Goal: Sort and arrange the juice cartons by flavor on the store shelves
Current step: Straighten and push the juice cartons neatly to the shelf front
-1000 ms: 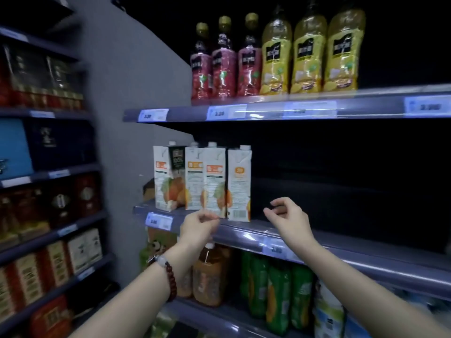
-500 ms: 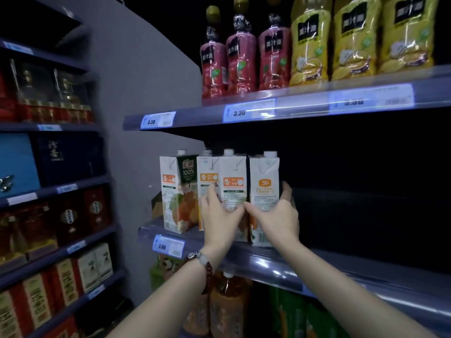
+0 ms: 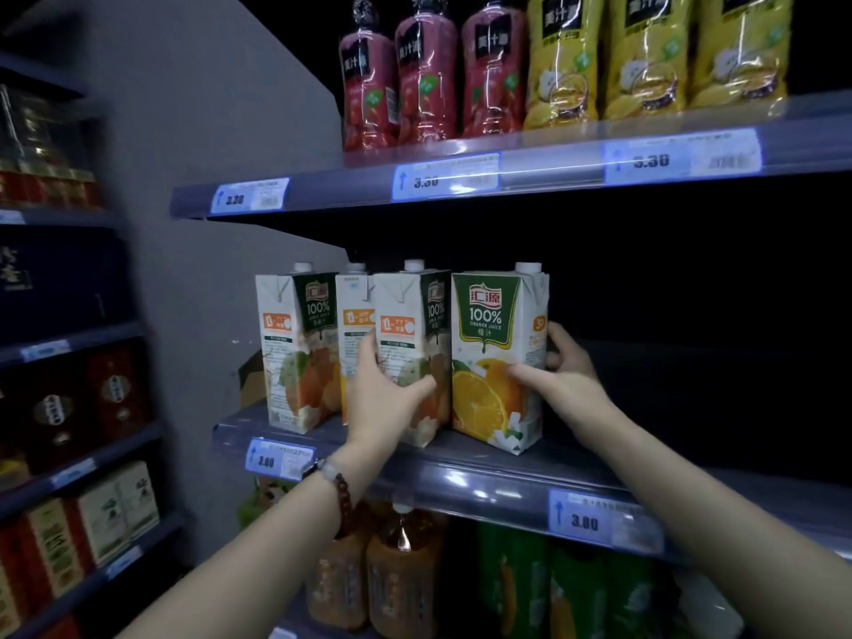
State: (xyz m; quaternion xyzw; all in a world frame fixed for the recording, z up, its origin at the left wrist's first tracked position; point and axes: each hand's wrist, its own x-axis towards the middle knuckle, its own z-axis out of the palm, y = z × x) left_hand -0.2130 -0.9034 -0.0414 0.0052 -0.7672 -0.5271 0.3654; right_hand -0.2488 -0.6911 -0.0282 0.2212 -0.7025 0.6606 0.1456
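Several white juice cartons stand in a row at the left end of the middle shelf (image 3: 484, 481). My right hand (image 3: 560, 378) grips the rightmost one, an orange juice carton (image 3: 495, 362), with its green label and orange picture facing me. My left hand (image 3: 385, 394) wraps the carton beside it (image 3: 410, 325), whose side panel and part of its green label show. A third carton (image 3: 355, 311) stands behind, mostly hidden. The leftmost carton (image 3: 295, 348) stands angled, untouched.
Above is a shelf (image 3: 553, 172) with red bottles (image 3: 424, 71) and yellow bottles (image 3: 645, 57). Below stand amber bottles (image 3: 401, 574) and green bottles (image 3: 576, 592). Right of the cartons the middle shelf is dark. Another shelving unit with boxes (image 3: 106, 518) stands at the left.
Both hands went from hovering at the shelf edge to gripping two cartons. The rightmost carton has turned so its front label faces me. The view has moved closer.
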